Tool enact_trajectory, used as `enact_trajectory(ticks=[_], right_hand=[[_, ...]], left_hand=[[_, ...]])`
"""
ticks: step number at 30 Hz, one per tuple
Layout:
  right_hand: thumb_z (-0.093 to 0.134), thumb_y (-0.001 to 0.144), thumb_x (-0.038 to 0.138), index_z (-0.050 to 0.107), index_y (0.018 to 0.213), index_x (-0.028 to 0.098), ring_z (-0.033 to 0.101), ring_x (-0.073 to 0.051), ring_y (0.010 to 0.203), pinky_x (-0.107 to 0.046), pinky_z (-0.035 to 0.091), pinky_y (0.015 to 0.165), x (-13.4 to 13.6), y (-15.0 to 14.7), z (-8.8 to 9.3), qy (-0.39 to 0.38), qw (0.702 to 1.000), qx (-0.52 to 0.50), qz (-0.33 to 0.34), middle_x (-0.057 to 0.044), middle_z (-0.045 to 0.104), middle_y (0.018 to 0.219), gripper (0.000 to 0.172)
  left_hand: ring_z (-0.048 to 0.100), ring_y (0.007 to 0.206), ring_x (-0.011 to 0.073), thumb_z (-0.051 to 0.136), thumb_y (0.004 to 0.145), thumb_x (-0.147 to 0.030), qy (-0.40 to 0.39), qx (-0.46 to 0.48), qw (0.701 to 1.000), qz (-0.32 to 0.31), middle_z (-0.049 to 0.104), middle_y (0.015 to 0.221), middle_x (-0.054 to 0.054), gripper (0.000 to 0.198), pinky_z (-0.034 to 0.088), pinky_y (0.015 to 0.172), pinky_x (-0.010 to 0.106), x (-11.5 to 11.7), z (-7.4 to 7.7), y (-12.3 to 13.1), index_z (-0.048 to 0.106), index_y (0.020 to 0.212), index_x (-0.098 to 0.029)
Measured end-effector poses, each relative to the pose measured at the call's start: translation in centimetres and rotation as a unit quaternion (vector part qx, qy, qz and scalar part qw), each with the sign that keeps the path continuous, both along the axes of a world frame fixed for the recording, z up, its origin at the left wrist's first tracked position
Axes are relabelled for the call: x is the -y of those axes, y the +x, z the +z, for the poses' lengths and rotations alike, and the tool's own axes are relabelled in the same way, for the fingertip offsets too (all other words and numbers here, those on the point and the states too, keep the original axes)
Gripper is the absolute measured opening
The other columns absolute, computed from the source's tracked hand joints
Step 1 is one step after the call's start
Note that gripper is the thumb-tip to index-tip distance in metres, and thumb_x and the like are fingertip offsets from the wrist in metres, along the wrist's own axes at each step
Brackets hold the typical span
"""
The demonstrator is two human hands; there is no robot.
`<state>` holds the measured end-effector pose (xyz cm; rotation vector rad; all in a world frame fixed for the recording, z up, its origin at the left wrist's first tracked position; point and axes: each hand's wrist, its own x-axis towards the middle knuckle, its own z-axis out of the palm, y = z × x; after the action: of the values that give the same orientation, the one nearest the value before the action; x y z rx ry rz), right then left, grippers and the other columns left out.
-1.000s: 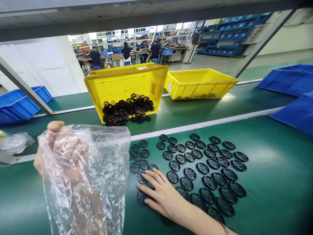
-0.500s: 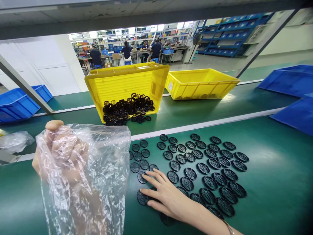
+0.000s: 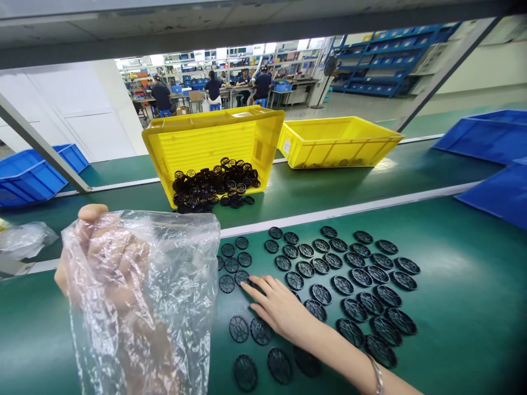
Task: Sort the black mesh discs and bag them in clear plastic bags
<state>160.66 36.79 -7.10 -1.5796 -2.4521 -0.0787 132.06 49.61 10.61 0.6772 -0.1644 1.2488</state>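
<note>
At the left, my left hand is closed on a clear plastic bag; its fingers show through the film and a fingertip pokes above the top edge. My right hand lies over the green work surface with its fingers stretched out, the fingertips at a black spoked plastic disc. Similar discs lie flat around it: a small group beside the bag, a wide spread of several to the right, and a few more below the hand. The palm and wrist hide some discs.
A tipped yellow bin spills a heap of black discs behind a white strip. Another yellow bin stands to its right. Blue bins sit at both sides. Crumpled plastic lies far left. People work in the background.
My right hand has slid away from me, uncovering discs in front of it. A disc that was by its fingertips is now hidden under or near the hand. My left hand and the bag have barely moved.
</note>
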Motion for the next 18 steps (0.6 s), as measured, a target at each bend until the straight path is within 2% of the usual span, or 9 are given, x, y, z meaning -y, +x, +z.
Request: enact_trajectory(ticks=[3, 6, 7, 9, 12, 14, 18], right_hand=[[0.042, 0.102, 0.03, 0.066, 0.116, 0.017, 0.057, -0.027, 0.094, -0.042, 0.05, 0.078, 0.0, -0.1, -0.1, -0.002, 0.999, 0.032, -0.01, -0.013, 0.064, 0.113, 0.03], [0.044, 0.1, 0.025, 0.068, 0.091, 0.018, 0.057, -0.024, 0.085, -0.039, 0.049, 0.072, -0.1, -0.1, 0.8, -0.032, 0.999, 0.033, -0.019, -0.01, 0.064, 0.095, 0.026], [0.045, 0.1, 0.024, 0.068, 0.092, 0.018, 0.057, -0.024, 0.085, -0.039, 0.049, 0.073, -0.5, -0.2, 1.1, -0.035, 0.999, 0.025, -0.015, -0.01, 0.064, 0.096, 0.025], [0.046, 0.1, 0.024, 0.067, 0.109, 0.018, 0.057, -0.025, 0.094, -0.04, 0.051, 0.08, -1.5, -0.3, 1.4, -0.031, 0.999, -0.007, 0.009, -0.011, 0.063, 0.111, 0.024], [0.049, 0.101, 0.031, 0.058, 0.134, 0.023, 0.054, -0.028, 0.111, -0.045, 0.049, 0.094, -3.3, -0.7, 1.4, -0.033, 0.998, -0.037, 0.05, -0.014, 0.054, 0.138, 0.035], [0.05, 0.101, 0.034, 0.058, 0.135, 0.023, 0.053, -0.03, 0.114, -0.049, 0.048, 0.097, -3.8, -1.3, 1.3, -0.047, 0.997, -0.031, 0.057, -0.016, 0.051, 0.143, 0.037], [0.05, 0.1, 0.037, 0.066, 0.124, 0.023, 0.055, -0.028, 0.109, -0.047, 0.051, 0.094, -3.4, -2.2, 1.6, -0.096, 0.99, -0.057, 0.085, -0.013, 0.06, 0.131, 0.032]], left_hand=[[0.022, 0.03, 0.005, 0.047, 0.091, -0.027, 0.04, 0.042, 0.997, -0.047, 0.025, 0.047, -0.011, 0.021, 0.014, 0.027, 0.016, 0.2, 0.4, 0.2, 0.057, 0.106, -0.016], [0.025, 0.034, 0.0052, 0.046, 0.091, -0.025, 0.017, 0.045, 0.998, -0.037, 0.026, 0.051, -0.01, 0.018, 0.016, 0.03, 0.017, 0.5, 0.6, 0.4, 0.056, 0.104, -0.017], [0.026, 0.035, 0.0052, 0.046, 0.091, -0.024, 0.013, 0.044, 0.998, -0.031, 0.027, 0.052, -0.009, 0.017, 0.017, 0.031, 0.017, 0.6, 0.7, 0.5, 0.055, 0.103, -0.017], [0.028, 0.037, 0.0054, 0.045, 0.091, -0.024, 0.015, 0.042, 0.999, -0.025, 0.03, 0.054, -0.009, 0.016, 0.018, 0.032, 0.018, 0.7, 0.7, 0.5, 0.054, 0.103, -0.017], [0.029, 0.036, 0.006, 0.043, 0.092, -0.025, 0.031, 0.037, 0.998, -0.031, 0.031, 0.053, -0.009, 0.017, 0.019, 0.032, 0.019, 0.6, 0.4, 0.3, 0.053, 0.105, -0.019], [0.029, 0.036, 0.0062, 0.041, 0.094, -0.026, 0.035, 0.023, 0.999, -0.018, 0.03, 0.054, -0.009, 0.018, 0.019, 0.032, 0.019, 0.6, 0.2, 0.1, 0.052, 0.107, -0.02], [0.027, 0.035, 0.006, 0.036, 0.096, -0.025, 0.05, 0.017, 0.998, 0.028, 0.026, 0.054, -0.009, 0.02, 0.016, 0.031, 0.02, 0.5, -0.2, 0.0, 0.05, 0.11, -0.019]])
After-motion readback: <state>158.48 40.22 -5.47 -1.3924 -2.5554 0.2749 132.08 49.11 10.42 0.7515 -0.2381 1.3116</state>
